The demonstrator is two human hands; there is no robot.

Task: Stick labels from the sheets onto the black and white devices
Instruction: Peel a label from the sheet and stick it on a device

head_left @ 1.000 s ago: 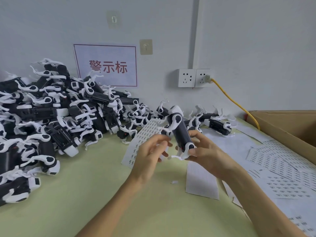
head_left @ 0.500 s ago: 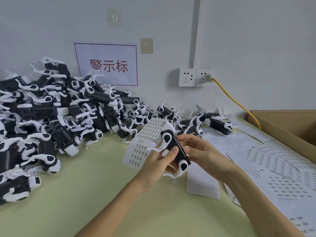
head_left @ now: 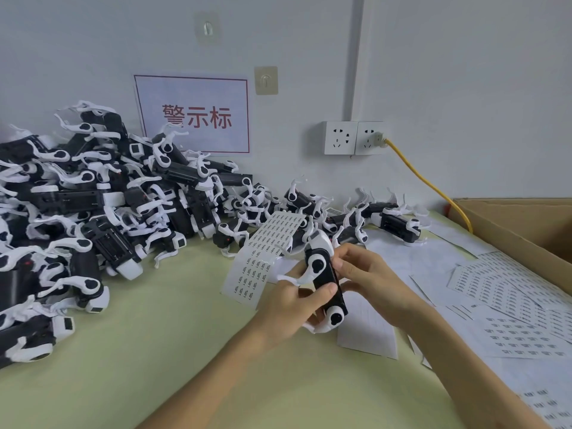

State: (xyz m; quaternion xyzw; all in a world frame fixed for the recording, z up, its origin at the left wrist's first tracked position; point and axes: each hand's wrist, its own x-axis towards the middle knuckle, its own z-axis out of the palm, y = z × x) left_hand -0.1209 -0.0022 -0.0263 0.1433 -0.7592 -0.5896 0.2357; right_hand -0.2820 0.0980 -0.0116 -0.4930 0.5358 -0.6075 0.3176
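Both my hands hold one black and white device point(head_left: 325, 281) above the pale green table point(head_left: 161, 351). My left hand point(head_left: 289, 308) grips it from below, thumb pressed on its black body. My right hand point(head_left: 368, 278) holds its far side, fingers curled near the white top end. A label sheet point(head_left: 263, 258) with rows of small labels curls up just behind my left hand. A big pile of the same devices point(head_left: 93, 212) fills the left side, and a few more devices point(head_left: 393, 221) lie along the wall.
More label sheets point(head_left: 510, 298) and white backing papers point(head_left: 368, 332) cover the table at right. An open cardboard box point(head_left: 520, 224) stands at the far right. A yellow cable point(head_left: 427, 181) runs from the wall sockets point(head_left: 354, 137) toward the box.
The device has come down from an upright hold near the pile and now tilts closer to me. My left hand, earlier apart from it, has closed round its body.
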